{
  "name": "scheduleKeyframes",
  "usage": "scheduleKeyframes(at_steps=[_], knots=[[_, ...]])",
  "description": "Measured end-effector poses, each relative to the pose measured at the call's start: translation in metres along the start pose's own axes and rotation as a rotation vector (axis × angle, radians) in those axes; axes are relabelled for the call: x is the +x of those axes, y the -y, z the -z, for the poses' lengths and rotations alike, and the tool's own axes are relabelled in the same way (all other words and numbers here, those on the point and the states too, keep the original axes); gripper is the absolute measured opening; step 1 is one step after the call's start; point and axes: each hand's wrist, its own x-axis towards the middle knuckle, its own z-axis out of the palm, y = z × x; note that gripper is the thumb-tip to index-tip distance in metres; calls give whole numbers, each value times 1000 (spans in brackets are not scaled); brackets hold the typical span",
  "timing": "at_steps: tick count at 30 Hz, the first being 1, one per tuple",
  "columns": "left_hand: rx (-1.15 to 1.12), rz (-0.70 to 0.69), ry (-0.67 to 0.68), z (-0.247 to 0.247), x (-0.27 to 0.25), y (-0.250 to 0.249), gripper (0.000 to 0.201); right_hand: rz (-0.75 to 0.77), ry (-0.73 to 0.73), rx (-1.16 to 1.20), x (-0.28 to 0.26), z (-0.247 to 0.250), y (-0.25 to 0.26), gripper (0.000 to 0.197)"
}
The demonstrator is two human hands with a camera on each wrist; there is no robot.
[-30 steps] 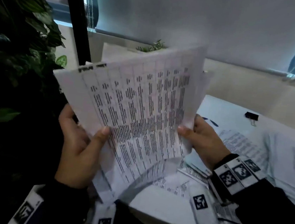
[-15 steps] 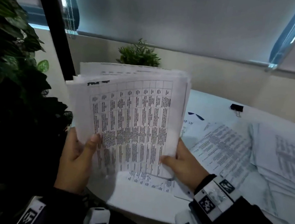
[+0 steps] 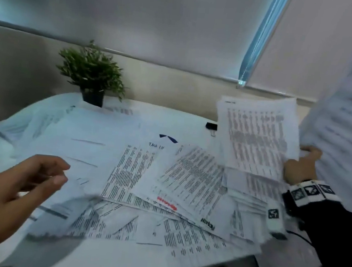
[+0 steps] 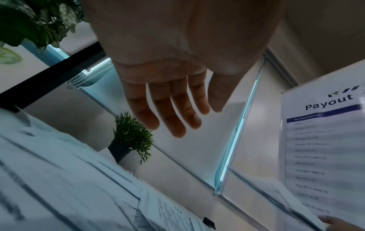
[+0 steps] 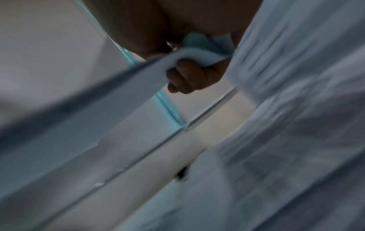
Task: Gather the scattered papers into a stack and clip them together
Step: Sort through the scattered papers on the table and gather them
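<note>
My right hand (image 3: pixel 300 167) grips a stack of printed papers (image 3: pixel 257 140) upright at the right of the table; in the right wrist view its fingers (image 5: pixel 187 78) curl round the paper's edge (image 5: pixel 150 71). Several more printed sheets (image 3: pixel 176 184) lie scattered and overlapping over the white table (image 3: pixel 168 117). My left hand (image 3: pixel 22 184) hovers over the sheets at the left, fingers loosely bent, holding nothing; in the left wrist view its fingers (image 4: pixel 168 112) are straight and spread. A black binder clip (image 3: pixel 211 127) lies at the table's back, just left of the held stack.
A small potted plant (image 3: pixel 91 75) stands at the back left of the table. A large "Payout" sheet (image 4: pixel 324 148) stands at the far right, beside the held stack. Window blinds (image 3: pixel 140 15) and a wall close the back.
My left hand has let go of the stack and moved out over the left sheets. My right hand has carried the stack to the right. The view has swung right.
</note>
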Motion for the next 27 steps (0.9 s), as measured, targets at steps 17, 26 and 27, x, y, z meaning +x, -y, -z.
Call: scheduleKeyframes(at_steps=[17, 26, 27], knots=[[678, 13, 530, -95, 74, -72, 23, 108, 441, -1045, 10, -32, -60, 37], [940, 381, 581, -198, 116, -54, 88, 197, 714, -1016, 7, -40, -57, 42], [926, 422, 582, -204, 119, -54, 93, 197, 717, -1012, 8, -40, -57, 43]])
